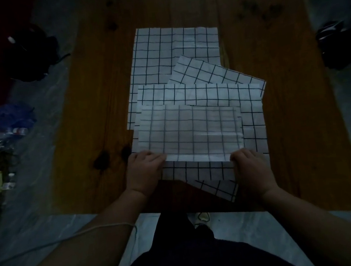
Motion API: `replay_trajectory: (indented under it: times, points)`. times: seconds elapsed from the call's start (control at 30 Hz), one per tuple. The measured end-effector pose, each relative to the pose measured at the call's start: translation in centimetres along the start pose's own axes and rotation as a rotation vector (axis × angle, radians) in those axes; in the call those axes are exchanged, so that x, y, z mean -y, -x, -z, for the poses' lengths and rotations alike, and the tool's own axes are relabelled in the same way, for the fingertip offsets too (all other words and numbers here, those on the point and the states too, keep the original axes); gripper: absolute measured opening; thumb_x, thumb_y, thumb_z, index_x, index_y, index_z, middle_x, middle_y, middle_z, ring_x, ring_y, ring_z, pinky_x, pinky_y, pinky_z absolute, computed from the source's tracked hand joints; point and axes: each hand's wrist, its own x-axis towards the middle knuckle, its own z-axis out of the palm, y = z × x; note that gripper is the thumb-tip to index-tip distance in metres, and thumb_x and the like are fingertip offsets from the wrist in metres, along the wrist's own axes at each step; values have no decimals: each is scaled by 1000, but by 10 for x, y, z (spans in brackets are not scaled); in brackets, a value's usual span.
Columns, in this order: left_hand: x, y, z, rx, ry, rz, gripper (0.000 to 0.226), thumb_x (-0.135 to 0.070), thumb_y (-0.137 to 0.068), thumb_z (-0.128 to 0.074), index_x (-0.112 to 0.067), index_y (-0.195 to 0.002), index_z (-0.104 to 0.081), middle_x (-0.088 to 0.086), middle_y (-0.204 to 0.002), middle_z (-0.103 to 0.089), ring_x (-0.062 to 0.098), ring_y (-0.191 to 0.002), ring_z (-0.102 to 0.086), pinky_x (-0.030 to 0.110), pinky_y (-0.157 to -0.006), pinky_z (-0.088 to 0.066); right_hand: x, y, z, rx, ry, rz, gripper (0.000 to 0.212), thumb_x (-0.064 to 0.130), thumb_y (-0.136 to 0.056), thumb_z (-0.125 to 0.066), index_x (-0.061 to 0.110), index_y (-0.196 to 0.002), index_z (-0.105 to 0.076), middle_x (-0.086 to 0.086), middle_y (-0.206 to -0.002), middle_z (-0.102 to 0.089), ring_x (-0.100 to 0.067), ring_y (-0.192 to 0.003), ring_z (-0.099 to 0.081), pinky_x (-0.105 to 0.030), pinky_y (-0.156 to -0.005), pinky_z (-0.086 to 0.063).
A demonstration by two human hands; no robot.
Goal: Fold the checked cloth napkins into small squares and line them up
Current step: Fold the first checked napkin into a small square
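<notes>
Dim light falls on a wooden surface (282,59) that fills the middle of the frame, with grey floor around it, a heap of clutter (8,130) at the left edge and a dark object (339,44) at the right. The checked napkins lie in a loose overlapping pile down the centre: a far napkin (169,50) spread flat towards the top of the frame, a tilted napkin (211,72) across its lower right corner, a wide napkin (211,93) below that, and a near napkin (218,187) whose corner hangs over the bottom edge. The top napkin (189,131) lies on the pile and shows a fainter grid, likely its reverse side; whether it is one layer or already doubled I cannot tell. The left hand (144,171) has its fingers curled on that napkin's lower left corner and the right hand (250,168) grips the lower right corner, the two hands well apart along its near edge. No finished square is visible anywhere, so the task looks to be at its start, on a fold of this first piece. Next, both corners probably need lifting together and carrying to the far edge, kept level so the edges meet, without dragging the pieces beneath.
</notes>
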Motion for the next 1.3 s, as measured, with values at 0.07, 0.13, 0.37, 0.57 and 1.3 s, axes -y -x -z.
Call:
replay_trajectory:
  times: [0.07,0.13,0.37,0.57,1.3]
  points:
    - [18,9,-1,-42,-8,29,24,-19,-84,-65,-23,-105,-76,-3,-103,-77,27,-98,-67,40,-83,-35,-8,3,4,4,20,-40,15,9,-89,-61,20,-100,-61,-1,-96,-62,-20,-88,-56,-35,-77,-45]
    - [27,15,-3,-53,-3,8,21,-18,-84,-73,-24,-104,-75,-2,-102,-77,27,-101,-66,41,-85,-37,-12,5,8,2,51,-57,16,11,-90,-60,22,-102,-61,-1,-99,-62,-21,-92,-57,-37,-79,-43]
    - [1,13,8,-105,37,-102,30,-32,-91,-49,-22,-98,-77,-2,-93,-76,24,-92,-66,36,-79,-35,42,3,5,124,150,73,64,31,-93,-55,22,-152,-34,-1,-158,-37,-21,-148,-29,-49,-120,-19]
    - [-15,14,15,-68,-5,-134,30,-34,-91,-50,-23,-102,-76,-4,-94,-76,22,-91,-68,36,-81,-33,102,-15,-20,162,113,252,57,33,-99,-52,21,-152,-36,0,-157,-41,-19,-147,-33,-53,-122,-13]
    - [16,30,17,39,-19,95,54,-2,-75,-71,-17,-127,-65,6,-129,-66,31,-123,-58,48,-97,-45,-1,16,7,173,166,95,55,11,-85,-69,22,-137,-56,-1,-137,-62,-18,-127,-56,-37,-111,-39]
